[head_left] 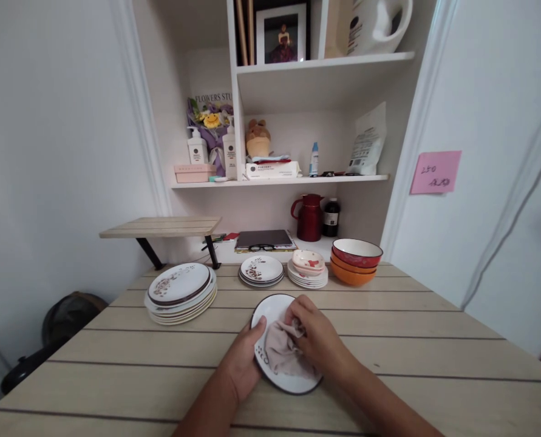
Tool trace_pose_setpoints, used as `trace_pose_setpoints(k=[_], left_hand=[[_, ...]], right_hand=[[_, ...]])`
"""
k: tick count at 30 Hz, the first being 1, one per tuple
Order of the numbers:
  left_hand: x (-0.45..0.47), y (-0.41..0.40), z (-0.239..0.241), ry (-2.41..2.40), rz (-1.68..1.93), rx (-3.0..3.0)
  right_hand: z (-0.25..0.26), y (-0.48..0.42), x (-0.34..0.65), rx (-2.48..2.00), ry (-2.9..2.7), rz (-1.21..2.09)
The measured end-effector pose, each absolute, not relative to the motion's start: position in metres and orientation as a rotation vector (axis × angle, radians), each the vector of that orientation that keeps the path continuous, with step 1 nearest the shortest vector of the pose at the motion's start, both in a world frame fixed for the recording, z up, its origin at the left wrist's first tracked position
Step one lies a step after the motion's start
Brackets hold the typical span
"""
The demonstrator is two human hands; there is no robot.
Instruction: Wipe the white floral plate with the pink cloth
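Observation:
A white plate (275, 308) with a dark rim and a small dark pattern is tilted above the near middle of the table. My left hand (245, 359) grips its left edge, thumb on the upper face and fingers underneath, out of sight. A crumpled pale pink cloth (283, 351) lies against the plate's face. My right hand (313, 332) is closed on the cloth's upper part, pressing it near the plate's right side. The cloth covers much of the plate's middle.
Behind the plate stand a large plate stack (181, 294), a smaller plate stack (261, 270), small dishes on saucers (307, 273) and stacked bowls (356, 262). A raised wooden stand (161, 226) is at left. Farther back are a closed laptop (263, 238) and a red jug (310, 218).

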State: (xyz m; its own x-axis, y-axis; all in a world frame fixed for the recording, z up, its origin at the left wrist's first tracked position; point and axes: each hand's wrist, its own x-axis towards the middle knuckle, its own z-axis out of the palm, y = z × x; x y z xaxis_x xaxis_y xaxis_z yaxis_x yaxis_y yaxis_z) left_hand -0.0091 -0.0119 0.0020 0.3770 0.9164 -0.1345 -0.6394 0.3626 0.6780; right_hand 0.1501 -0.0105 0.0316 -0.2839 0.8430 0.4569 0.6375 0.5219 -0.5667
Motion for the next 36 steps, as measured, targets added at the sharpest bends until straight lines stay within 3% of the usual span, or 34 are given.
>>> trace_pose_setpoints(k=[6, 15, 29, 36], left_hand=[[-0.009, -0.011, 0.002, 0.55, 1.066, 0.563], [-0.011, -0.008, -0.002, 0.559, 1.108, 0.555], [-0.01, -0.011, 0.002, 0.551, 1.086, 0.551], [-0.011, -0.011, -0.002, 0.508, 1.095, 0.53]], right_hand=[[0.036, -0.015, 0.149, -1.39, -2.324, -0.017], [0.039, -0.026, 0.153, -1.211, -2.503, 0.115], [0.025, -0.018, 0.14, -1.378, -2.341, -0.149], [0.034, -0.017, 0.165, -1.374, -2.503, 0.108]])
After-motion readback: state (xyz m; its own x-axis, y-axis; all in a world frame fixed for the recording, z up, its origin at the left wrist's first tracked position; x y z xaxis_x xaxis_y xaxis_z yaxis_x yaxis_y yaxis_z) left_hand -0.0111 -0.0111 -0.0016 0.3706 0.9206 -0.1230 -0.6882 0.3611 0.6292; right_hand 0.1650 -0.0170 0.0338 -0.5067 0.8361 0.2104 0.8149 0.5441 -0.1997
